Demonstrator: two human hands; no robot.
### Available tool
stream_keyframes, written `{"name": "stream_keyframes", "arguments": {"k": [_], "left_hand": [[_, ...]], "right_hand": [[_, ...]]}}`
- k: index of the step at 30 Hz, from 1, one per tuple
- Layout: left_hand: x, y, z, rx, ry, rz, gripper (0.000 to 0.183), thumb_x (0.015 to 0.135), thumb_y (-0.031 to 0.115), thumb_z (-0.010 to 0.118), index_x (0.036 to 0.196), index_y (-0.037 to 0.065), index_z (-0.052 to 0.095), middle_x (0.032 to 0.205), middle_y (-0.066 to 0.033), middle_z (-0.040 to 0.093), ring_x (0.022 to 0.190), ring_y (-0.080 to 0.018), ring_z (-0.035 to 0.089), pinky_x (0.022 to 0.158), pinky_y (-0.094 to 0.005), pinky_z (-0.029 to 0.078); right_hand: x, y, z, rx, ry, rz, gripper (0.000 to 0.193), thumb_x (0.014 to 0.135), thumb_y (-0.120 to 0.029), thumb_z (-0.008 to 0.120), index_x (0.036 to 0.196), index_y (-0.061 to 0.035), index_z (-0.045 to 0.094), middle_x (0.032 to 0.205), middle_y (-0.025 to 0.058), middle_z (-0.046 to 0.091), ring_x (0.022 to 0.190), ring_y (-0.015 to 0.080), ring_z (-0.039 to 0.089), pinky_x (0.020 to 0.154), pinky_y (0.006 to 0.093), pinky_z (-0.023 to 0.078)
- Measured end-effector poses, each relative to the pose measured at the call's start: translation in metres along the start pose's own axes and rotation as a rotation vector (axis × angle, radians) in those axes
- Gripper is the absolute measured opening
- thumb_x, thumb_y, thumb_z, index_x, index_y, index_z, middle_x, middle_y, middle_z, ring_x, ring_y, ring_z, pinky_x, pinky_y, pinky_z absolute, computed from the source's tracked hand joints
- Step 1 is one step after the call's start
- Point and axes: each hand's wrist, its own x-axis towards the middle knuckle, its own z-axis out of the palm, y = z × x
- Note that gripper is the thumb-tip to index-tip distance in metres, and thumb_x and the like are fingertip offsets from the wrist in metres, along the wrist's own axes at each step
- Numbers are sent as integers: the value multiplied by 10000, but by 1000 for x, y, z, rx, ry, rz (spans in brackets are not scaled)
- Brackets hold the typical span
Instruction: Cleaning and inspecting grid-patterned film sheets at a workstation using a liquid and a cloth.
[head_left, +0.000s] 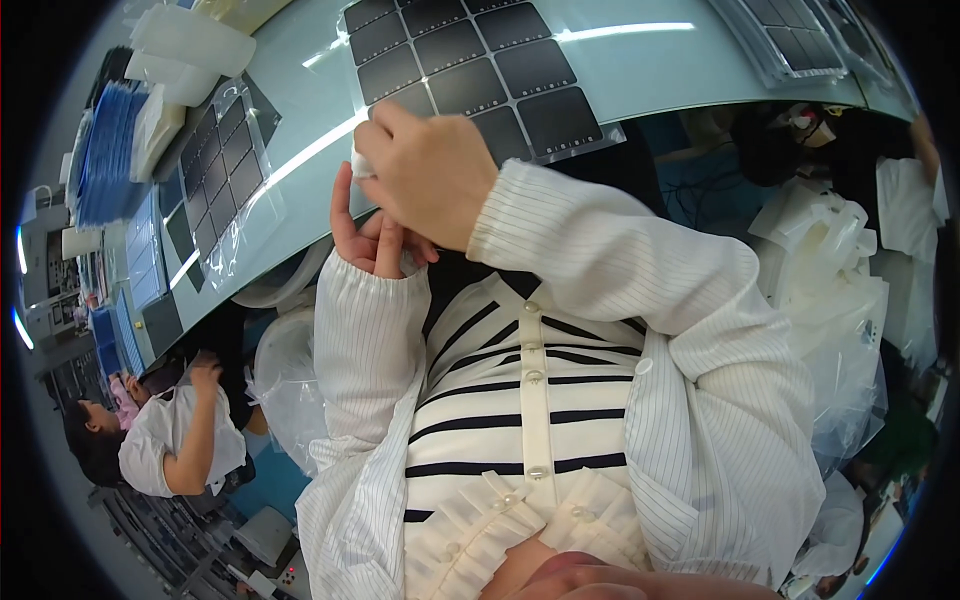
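Note:
My right hand (430,175) is closed in a pinch at the table's front edge. A small white piece (359,160), perhaps cloth or tissue, shows at its fingertips; its exact kind is hidden. Just below and partly behind it is my left hand (372,240), its index finger stretched up and the others loosely bent and apart. I see nothing held in the left hand. Beyond both hands lies a sheet of dark rounded rectangles (462,86) with pale gaps between them, its near edge sticking out over the table edge.
The pale glass-like table (660,70) curves across the top. A smaller dark-panelled sheet in clear film (222,175) lies to the left, near blue stacked sheets (108,150) and white containers (190,45). Wrapped panels (785,40) sit far right. Plastic bags (825,300) hang at right; another person (185,440) sits left.

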Motion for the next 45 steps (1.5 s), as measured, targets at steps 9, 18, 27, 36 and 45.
{"name": "stream_keyframes", "arguments": {"k": [9,18,27,36,45], "left_hand": [[-1,9,11,11,128,-18,664,933,125,414,1398,98,-60,732,-117,621,533,-145,563,548,-238,459],[-4,14,7,79,29,18,613,933,117,404,1407,96,15,690,-100,604,504,-143,548,521,-236,463],[1,27,9,192,45,-50,567,926,73,363,1407,95,64,629,-82,586,513,-145,553,534,-236,478],[-2,46,19,275,123,-170,518,924,109,381,1398,93,172,616,-54,583,548,-118,562,587,-242,482],[-1,47,26,324,170,-196,490,924,98,375,1385,77,210,617,-47,592,565,-119,581,607,-250,489]], "right_hand": [[-26,-14,-27,-82,32,-56,137,643,-125,622,738,-60,547,746,101,521,537,214,576,451,293,454],[-46,76,-96,-52,291,309,199,680,-124,674,839,-46,585,775,106,565,565,256,557,505,331,451],[-40,79,-119,-11,125,315,208,661,-67,673,860,-46,616,789,79,564,539,228,571,502,282,468],[-13,104,-120,61,-140,74,225,714,-68,648,934,-108,629,863,60,568,655,253,604,565,313,490],[48,180,-120,-16,-167,96,190,763,-159,621,943,-96,625,863,64,574,604,227,594,561,307,468]]}}
